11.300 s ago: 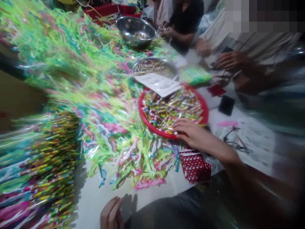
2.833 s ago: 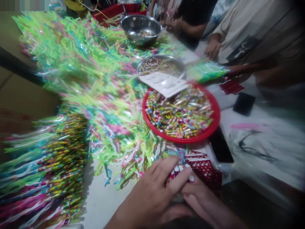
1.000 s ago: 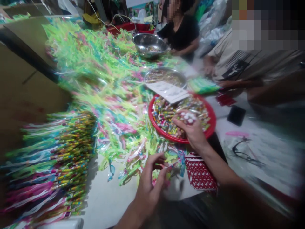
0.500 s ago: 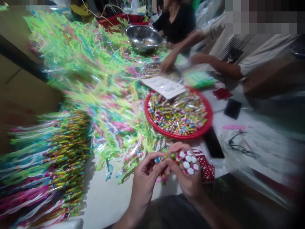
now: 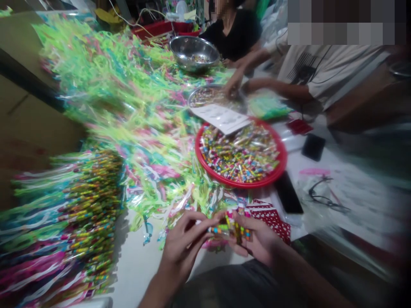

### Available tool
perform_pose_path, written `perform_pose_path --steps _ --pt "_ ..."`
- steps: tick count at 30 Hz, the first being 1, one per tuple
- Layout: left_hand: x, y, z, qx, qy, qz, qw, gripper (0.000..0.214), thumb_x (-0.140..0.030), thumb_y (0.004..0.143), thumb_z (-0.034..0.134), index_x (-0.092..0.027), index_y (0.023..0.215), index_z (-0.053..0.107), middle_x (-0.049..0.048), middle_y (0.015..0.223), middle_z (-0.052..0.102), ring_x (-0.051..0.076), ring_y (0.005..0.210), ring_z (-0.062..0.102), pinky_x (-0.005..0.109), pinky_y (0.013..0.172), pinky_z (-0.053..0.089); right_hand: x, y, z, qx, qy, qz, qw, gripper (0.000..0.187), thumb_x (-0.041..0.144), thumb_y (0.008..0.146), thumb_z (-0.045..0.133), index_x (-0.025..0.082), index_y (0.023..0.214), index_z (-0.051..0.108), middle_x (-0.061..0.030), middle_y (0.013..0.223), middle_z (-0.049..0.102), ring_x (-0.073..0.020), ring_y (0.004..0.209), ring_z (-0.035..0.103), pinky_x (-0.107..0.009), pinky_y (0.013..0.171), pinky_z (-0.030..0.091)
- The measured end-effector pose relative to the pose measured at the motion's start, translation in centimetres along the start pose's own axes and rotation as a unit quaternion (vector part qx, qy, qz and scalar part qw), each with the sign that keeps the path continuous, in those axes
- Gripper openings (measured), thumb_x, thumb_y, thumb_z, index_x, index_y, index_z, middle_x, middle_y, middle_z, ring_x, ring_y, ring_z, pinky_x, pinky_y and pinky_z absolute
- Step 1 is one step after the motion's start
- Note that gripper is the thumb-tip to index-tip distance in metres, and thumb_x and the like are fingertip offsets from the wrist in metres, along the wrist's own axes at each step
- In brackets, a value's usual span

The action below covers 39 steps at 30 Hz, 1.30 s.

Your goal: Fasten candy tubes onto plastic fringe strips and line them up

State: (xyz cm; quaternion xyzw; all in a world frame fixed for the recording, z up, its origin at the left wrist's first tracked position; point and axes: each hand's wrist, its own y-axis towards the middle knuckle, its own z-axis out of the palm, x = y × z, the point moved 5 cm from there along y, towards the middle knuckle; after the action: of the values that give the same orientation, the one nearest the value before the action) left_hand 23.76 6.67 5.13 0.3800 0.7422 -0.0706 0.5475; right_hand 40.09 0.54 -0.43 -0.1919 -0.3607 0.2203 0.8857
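My left hand [image 5: 184,241] and my right hand [image 5: 258,239] meet low in the middle, just above the table's near edge. Together they pinch a small bunch of colourful wrapped candy sticks [image 5: 233,229]; my left fingertips grip one end, my right palm cradles the rest. Just behind them lies a red packet with white dots [image 5: 272,218]. Farther back stands a round red tray [image 5: 279,169] heaped with the same candy sticks.
A wide heap of neon green, pink and blue plastic strips [image 5: 122,98] covers the table's left. Filled candy strips [image 5: 83,214] are stacked at the near left. Two steel bowls [image 5: 194,53] and a white sheet [image 5: 223,117] lie behind the tray. Two other people sit opposite; one person's hand [image 5: 233,83] reaches into a bowl. Phones [image 5: 313,146] lie at the right.
My right hand went to the red tray, came back with candy sticks and joined my left hand. It has since turned palm-up, showing the sticks.
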Motion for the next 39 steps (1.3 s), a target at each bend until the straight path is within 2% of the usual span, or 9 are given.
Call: perform_pose_path --steps 4,8,11,13,17,21,27,33,39 --pt "-1.0 -0.9 0.5 0.139 0.116 0.096 0.979 0.068 0.0 0.099 0.039 -0.019 0.164 0.035 0.0181 0.135 0.061 0.023 0.129 0.058 0.035 0.106 0.053 -0.8 0.1 0.7 0.087 -0.024 0.091 0.992 0.053 0.057 0.074 0.086 0.01 0.09 0.071 -0.0105 0.075 0.068 -0.0221 0.065 0.07 -0.024 0.042 0.048" --pt "-1.1 -1.9 0.9 0.135 0.191 0.083 0.969 0.075 -0.002 0.097 0.037 -0.012 0.169 0.014 0.0229 0.159 0.045 0.03 0.152 0.039 0.045 0.121 0.042 -0.8 0.4 2.1 0.079 -0.064 0.1 0.99 0.043 0.049 0.068 0.088 0.01 0.076 0.07 -0.0065 0.069 0.065 -0.0162 0.06 0.065 -0.025 0.048 0.052" --pt "0.1 -3.1 0.1 0.025 0.147 0.023 0.988 0.073 -0.004 0.1 0.039 -0.018 0.169 0.017 0.0181 0.169 0.033 0.027 0.155 0.037 0.042 0.126 0.036 2.9 1.2 1.4 0.012 -0.129 0.031 0.991 0.038 0.041 0.067 0.09 0.013 0.086 0.072 -0.0061 0.079 0.07 -0.0135 0.065 0.064 -0.024 0.056 0.052" --pt "1.2 -4.1 -1.0 -0.08 0.112 -0.029 0.99 0.066 -0.006 0.103 0.041 -0.026 0.165 0.03 0.0136 0.163 0.044 0.022 0.143 0.052 0.035 0.12 0.044 7.4 2.4 -0.2 -0.059 -0.19 -0.05 0.979 0.043 0.032 0.07 0.093 0.019 0.104 0.071 -0.0041 0.096 0.073 -0.014 0.079 0.067 -0.025 0.069 0.054" --pt "2.8 -6.0 -2.0 -0.22 -0.01 -0.131 0.967 0.047 -0.018 0.108 0.045 -0.036 0.151 0.051 0.0074 0.14 0.062 0.018 0.117 0.067 0.029 0.098 0.057 15.3 6.7 -3.8 -0.153 -0.345 -0.155 0.913 0.036 0.026 0.077 0.09 0.019 0.103 0.067 -0.0029 0.095 0.071 -0.0156 0.078 0.063 -0.03 0.072 0.054" --pt "3.3 -7.5 -1.8 -0.288 -0.058 -0.181 0.939 0.034 -0.026 0.109 0.048 -0.035 0.139 0.063 0.0064 0.133 0.065 0.017 0.112 0.068 0.028 0.095 0.056 16.8 11.0 -5.4 -0.182 -0.482 -0.167 0.84 0.02 0.032 0.096 0.072 0.016 0.108 0.069 -0.0058 0.111 0.07 -0.0189 0.097 0.068 -0.039 0.088 0.058" --pt "4.4 -9.5 -1.4 -0.273 -0.062 -0.191 0.941 0.033 -0.027 0.11 0.047 -0.033 0.138 0.062 0.0069 0.131 0.064 0.018 0.11 0.069 0.029 0.089 0.058 15.0 13.4 -6.2 -0.167 -0.588 -0.138 0.779 0.026 0.036 0.098 0.07 0.016 0.116 0.068 -0.0076 0.118 0.07 -0.0208 0.103 0.069 -0.042 0.092 0.058" --pt "3.9 -7.8 -1.3 -0.219 -0.049 -0.137 0.965 0.035 -0.019 0.11 0.043 -0.031 0.137 0.059 0.0061 0.125 0.065 0.015 0.102 0.068 0.027 0.087 0.056 15.5 14.0 -6.4 -0.103 -0.594 -0.081 0.794 0.022 0.034 0.098 0.071 0.014 0.107 0.069 -0.0031 0.1 0.072 -0.0153 0.083 0.069 -0.034 0.079 0.06" --pt "3.2 -1.0 4.4 0.041 0.033 -0.04 0.998 0.037 -0.013 0.106 0.039 -0.025 0.137 0.055 0.0082 0.116 0.068 0.02 0.107 0.066 0.033 0.093 0.054 16.0 13.9 -6.4 -0.091 -0.556 -0.05 0.825 0.024 0.038 0.1 0.068 0.014 0.101 0.068 -0.0012 0.09 0.069 -0.0116 0.071 0.065 -0.027 0.066 0.057"
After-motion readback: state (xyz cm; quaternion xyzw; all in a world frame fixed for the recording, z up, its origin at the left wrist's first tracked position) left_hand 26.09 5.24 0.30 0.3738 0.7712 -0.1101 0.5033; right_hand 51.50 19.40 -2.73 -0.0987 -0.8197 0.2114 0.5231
